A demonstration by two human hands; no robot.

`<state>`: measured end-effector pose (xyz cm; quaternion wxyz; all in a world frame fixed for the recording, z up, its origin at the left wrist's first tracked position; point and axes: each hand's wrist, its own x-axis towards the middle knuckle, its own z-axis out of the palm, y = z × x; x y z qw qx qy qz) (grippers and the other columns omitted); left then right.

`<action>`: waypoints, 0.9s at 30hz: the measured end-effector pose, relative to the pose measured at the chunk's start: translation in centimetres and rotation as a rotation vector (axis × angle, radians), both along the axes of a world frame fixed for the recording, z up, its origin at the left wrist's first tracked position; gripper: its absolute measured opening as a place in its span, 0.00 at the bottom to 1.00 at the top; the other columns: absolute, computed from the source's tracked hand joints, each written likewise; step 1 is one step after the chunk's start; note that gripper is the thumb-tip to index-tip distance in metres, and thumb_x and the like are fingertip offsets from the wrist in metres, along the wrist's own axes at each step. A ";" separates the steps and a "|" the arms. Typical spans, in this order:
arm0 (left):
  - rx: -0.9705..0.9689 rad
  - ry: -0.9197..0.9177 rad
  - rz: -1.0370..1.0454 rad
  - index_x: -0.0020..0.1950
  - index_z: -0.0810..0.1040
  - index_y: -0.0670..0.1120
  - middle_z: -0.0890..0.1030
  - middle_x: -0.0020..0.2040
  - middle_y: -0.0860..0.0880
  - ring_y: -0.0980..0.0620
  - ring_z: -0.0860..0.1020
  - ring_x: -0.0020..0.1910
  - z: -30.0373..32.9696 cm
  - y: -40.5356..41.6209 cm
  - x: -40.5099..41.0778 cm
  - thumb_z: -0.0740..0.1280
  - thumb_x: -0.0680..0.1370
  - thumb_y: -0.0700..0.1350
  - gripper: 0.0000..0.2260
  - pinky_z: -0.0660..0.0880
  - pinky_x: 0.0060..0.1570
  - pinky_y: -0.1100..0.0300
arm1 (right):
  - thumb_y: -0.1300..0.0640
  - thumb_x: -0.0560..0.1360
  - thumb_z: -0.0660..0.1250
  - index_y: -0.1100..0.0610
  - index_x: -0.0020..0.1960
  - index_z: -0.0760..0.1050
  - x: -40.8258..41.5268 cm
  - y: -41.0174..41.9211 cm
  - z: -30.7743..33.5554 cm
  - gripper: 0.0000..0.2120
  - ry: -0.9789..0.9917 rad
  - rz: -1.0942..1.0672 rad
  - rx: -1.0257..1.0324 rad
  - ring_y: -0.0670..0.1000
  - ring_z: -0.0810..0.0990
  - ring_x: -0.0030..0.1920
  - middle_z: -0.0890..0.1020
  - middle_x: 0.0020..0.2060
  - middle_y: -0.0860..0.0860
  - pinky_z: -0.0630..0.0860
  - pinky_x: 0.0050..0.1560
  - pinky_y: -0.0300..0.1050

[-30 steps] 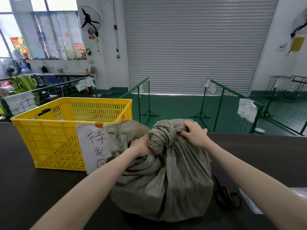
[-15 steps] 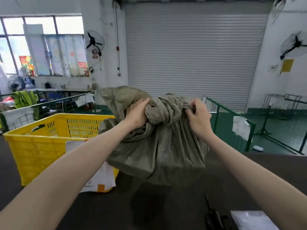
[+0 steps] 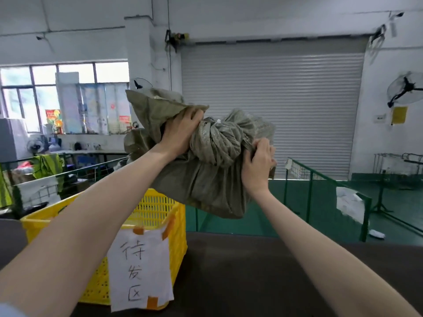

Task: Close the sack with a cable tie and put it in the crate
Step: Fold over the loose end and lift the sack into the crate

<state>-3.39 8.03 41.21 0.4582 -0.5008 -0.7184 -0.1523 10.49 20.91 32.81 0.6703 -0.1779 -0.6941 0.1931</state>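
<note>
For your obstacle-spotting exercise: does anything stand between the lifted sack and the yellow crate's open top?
Nothing visible does. The sack, gripped by the left hand and right hand, hangs above the crate, whose open top shows no cover.

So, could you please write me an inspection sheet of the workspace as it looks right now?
Surface: dark table, bare where visible.
Job's things: grey-green sack, neck bunched, held in the air to the right of and above the yellow crate; the cable tie itself cannot be made out. Crate stands on the table, its inside mostly hidden.
Clutter: paper sign taped to the crate front.
Grippers: left hand and right hand both grip the sack near its neck.
Cables: nothing seen on the table.
Surroundings: closed roller shutter, green railing, wall fan.
</note>
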 end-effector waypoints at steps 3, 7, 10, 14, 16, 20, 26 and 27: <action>-0.023 0.076 0.054 0.57 0.72 0.37 0.76 0.57 0.34 0.34 0.77 0.54 0.6 -3.1 -4.1 0.66 0.75 0.41 0.14 0.74 0.41 0.43 | 0.65 0.75 0.59 0.55 0.45 0.62 -5.1 -2.6 0.0 0.07 0.000 0.062 -0.073 0.54 0.67 0.50 0.69 0.42 0.50 0.54 0.48 0.46; 0.009 0.041 0.096 0.60 0.71 0.38 0.74 0.60 0.36 0.36 0.74 0.58 0.2 -7.6 -9.6 0.64 0.77 0.43 0.14 0.72 0.45 0.44 | 0.63 0.75 0.60 0.54 0.45 0.63 -11.3 -6.2 0.3 0.07 -0.018 0.111 -0.035 0.54 0.68 0.50 0.69 0.43 0.49 0.53 0.45 0.45; 0.063 -0.060 0.144 0.59 0.70 0.40 0.73 0.61 0.37 0.36 0.73 0.59 -0.2 -10.6 -14.4 0.62 0.78 0.45 0.13 0.71 0.45 0.44 | 0.63 0.74 0.61 0.53 0.45 0.62 -15.6 -9.2 2.1 0.08 -0.062 0.082 0.043 0.52 0.66 0.50 0.69 0.43 0.49 0.54 0.45 0.45; 0.093 -0.074 0.155 0.61 0.69 0.40 0.72 0.64 0.37 0.37 0.72 0.62 0.1 -13.4 -20.0 0.63 0.78 0.43 0.14 0.71 0.49 0.43 | 0.63 0.74 0.62 0.54 0.45 0.63 -20.6 -11.9 3.7 0.09 -0.089 0.091 0.086 0.50 0.65 0.49 0.69 0.44 0.48 0.56 0.46 0.47; 0.112 -0.065 0.147 0.62 0.69 0.39 0.72 0.65 0.37 0.37 0.70 0.63 0.3 -14.9 -22.1 0.63 0.78 0.43 0.15 0.71 0.50 0.43 | 0.63 0.74 0.62 0.53 0.46 0.63 -23.0 -13.4 4.0 0.09 -0.100 0.103 0.077 0.49 0.64 0.49 0.70 0.45 0.48 0.55 0.46 0.46; 0.105 -0.070 0.168 0.62 0.69 0.38 0.72 0.64 0.36 0.36 0.71 0.62 -0.1 -17.9 -26.5 0.63 0.77 0.43 0.15 0.71 0.48 0.43 | 0.62 0.75 0.62 0.53 0.46 0.63 -27.1 -16.2 3.5 0.09 -0.140 0.128 0.065 0.48 0.64 0.49 0.69 0.45 0.47 0.54 0.45 0.46; 0.052 -0.131 0.226 0.62 0.69 0.40 0.72 0.61 0.37 0.37 0.70 0.60 -2.5 -21.2 -32.1 0.63 0.75 0.41 0.16 0.71 0.46 0.43 | 0.60 0.76 0.61 0.53 0.46 0.63 -32.4 -19.3 2.5 0.06 -0.241 0.183 -0.084 0.50 0.66 0.49 0.71 0.44 0.48 0.58 0.53 0.51; 0.036 -0.149 0.232 0.63 0.69 0.40 0.71 0.62 0.38 0.37 0.70 0.61 -3.2 -21.2 -32.7 0.62 0.76 0.41 0.16 0.71 0.48 0.43 | 0.60 0.76 0.61 0.53 0.45 0.64 -33.1 -19.3 2.0 0.06 -0.259 0.194 -0.116 0.51 0.67 0.49 0.71 0.44 0.49 0.59 0.54 0.52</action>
